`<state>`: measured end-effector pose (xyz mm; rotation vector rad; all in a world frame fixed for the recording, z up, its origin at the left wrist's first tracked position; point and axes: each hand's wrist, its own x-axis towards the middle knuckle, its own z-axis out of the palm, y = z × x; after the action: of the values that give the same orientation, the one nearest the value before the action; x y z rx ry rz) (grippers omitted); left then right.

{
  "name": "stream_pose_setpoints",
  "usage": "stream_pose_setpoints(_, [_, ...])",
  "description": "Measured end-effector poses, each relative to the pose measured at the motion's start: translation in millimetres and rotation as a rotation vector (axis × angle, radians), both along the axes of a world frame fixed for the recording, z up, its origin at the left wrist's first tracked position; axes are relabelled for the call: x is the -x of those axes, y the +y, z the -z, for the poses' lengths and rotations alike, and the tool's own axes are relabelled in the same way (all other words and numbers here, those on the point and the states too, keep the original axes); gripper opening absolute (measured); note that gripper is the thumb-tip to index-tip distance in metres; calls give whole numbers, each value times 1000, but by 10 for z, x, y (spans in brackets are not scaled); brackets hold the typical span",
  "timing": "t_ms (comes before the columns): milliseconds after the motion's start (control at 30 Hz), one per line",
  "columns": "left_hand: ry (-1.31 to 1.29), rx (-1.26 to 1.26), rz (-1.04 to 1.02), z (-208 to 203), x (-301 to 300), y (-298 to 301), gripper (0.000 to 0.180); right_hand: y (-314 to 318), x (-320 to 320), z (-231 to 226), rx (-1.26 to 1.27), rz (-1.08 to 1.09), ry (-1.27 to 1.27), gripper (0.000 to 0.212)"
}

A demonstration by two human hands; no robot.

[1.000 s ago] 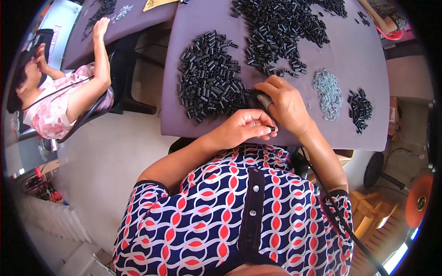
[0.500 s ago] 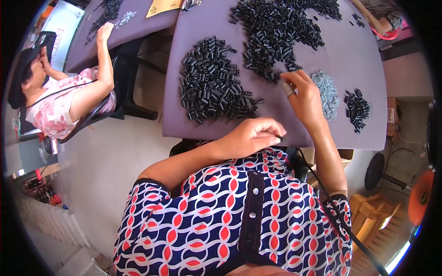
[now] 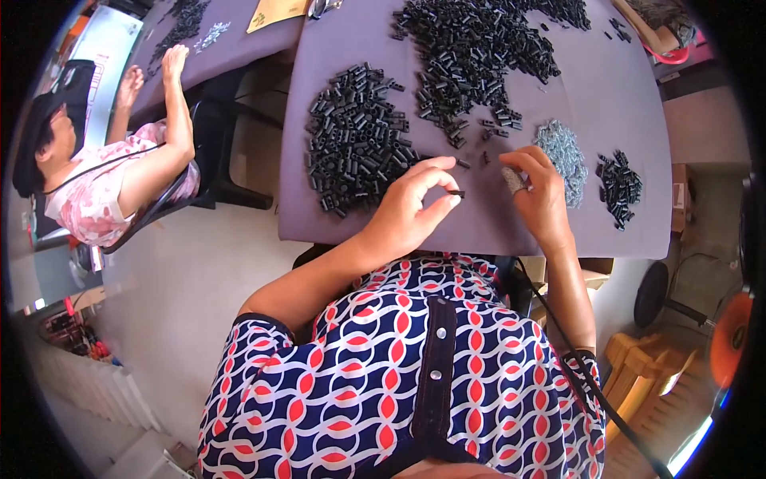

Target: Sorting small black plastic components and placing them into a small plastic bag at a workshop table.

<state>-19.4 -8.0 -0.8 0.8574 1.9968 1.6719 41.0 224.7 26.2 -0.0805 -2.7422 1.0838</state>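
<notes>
My left hand [image 3: 411,203] is above the near edge of the table, by the left pile of short black cylindrical plastic parts [image 3: 355,140]. Between its thumb and fingers is a small black plastic part [image 3: 457,193]. Another black part [image 3: 462,163] shows at the tip of its index finger; I cannot tell whether it is touched. My right hand [image 3: 544,195] is curled beside the heap of small silvery metal pieces [image 3: 563,156], one finger wrapped in pale tape. Anything between its fingertips is too small to make out. A loose black part [image 3: 485,158] lies between the hands.
A larger black heap [image 3: 479,60] covers the far middle of the purple-grey table [image 3: 618,104]. To the right is a small black pile [image 3: 619,189]. A seated person [image 3: 120,176] works at another table on the left. An orange fan [image 3: 728,339] stands low at right.
My left hand has moved forward and left over the table with its black part. My right hand has drawn back from the large heap, and loose parts now lie between the hands.
</notes>
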Motion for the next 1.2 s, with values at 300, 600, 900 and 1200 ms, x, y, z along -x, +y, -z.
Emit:
stream_pose_setpoints(300, [66,52,-20,-44,43,-48,13,-124,154,107,-152,6,-4,25])
stream_pose_setpoints(600, [-503,-167,-22,-188,17,-8,16,-244,1,-145,175,11,-76,27])
stream_pose_setpoints(900, [-616,-237,-10,-212,-99,133,13,-251,-187,-385,354,-98,-139,26])
stream_pose_setpoints(1200, [-548,-261,2,-195,-173,155,12,-204,-249,-402,309,-185,-108,25])
